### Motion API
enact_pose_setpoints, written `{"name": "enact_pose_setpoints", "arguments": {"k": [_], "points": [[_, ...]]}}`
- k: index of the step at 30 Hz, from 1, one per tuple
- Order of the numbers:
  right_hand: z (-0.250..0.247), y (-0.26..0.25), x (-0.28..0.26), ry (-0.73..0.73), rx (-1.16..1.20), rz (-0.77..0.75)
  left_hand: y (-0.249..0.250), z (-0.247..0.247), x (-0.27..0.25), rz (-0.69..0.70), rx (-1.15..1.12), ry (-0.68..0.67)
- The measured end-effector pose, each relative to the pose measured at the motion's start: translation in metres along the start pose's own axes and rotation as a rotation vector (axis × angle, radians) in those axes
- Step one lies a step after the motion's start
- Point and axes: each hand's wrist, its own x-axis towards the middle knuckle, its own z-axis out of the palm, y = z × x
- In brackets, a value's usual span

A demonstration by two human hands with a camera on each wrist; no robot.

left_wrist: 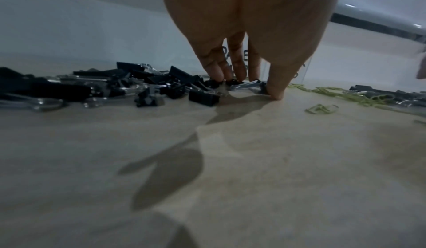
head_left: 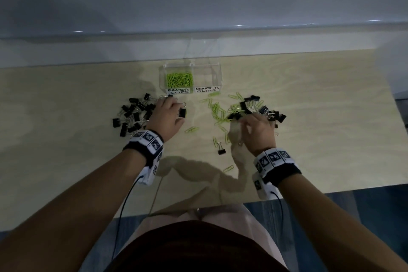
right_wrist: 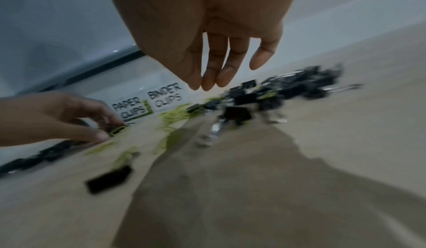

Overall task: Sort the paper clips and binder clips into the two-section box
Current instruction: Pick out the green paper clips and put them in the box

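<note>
A clear two-section box (head_left: 162,73) stands at the back. Its left half, labelled PAPER CLIPS, holds green paper clips (head_left: 178,79); the half labelled BINDER CLIPS (head_left: 207,89) looks empty. My left hand (head_left: 174,106) is down at the right edge of a pile of black binder clips (head_left: 134,117). Its fingertips and thumb (left_wrist: 275,91) pinch a binder clip (left_wrist: 247,85) on the table. My right hand (head_left: 249,117) hovers over a mixed pile of binder clips (head_left: 254,106) and green paper clips (head_left: 216,111). Its fingers (right_wrist: 221,77) hang straight and hold nothing.
A lone binder clip (head_left: 221,150) lies near my right wrist. Stray paper clips (head_left: 191,129) lie between my hands, and one more paper clip (head_left: 228,168) lies closer to me. The pale wooden table (head_left: 88,172) ends at a white wall ledge behind the box.
</note>
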Motion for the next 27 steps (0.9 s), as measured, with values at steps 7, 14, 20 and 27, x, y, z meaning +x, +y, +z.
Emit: {"name": "enact_pose_setpoints", "arguments": {"k": [7, 14, 20, 27], "points": [[0.027, -0.083, 0.031, -0.365, 0.401, 0.068, 0.007, -0.005, -0.003, 0.023, -0.2, 0.089], [0.043, -0.111, 0.047, -0.383, 0.566, 0.265, 0.008, -0.015, -0.023, 0.008, -0.412, 0.153], [0.046, -0.132, 0.05, -0.441, 0.653, 0.206, -0.012, -0.012, -0.034, -0.076, -0.449, 0.129], [0.055, -0.131, 0.045, -0.466, 0.733, 0.249, -0.021, -0.01, -0.036, -0.054, -0.448, 0.113]]}}
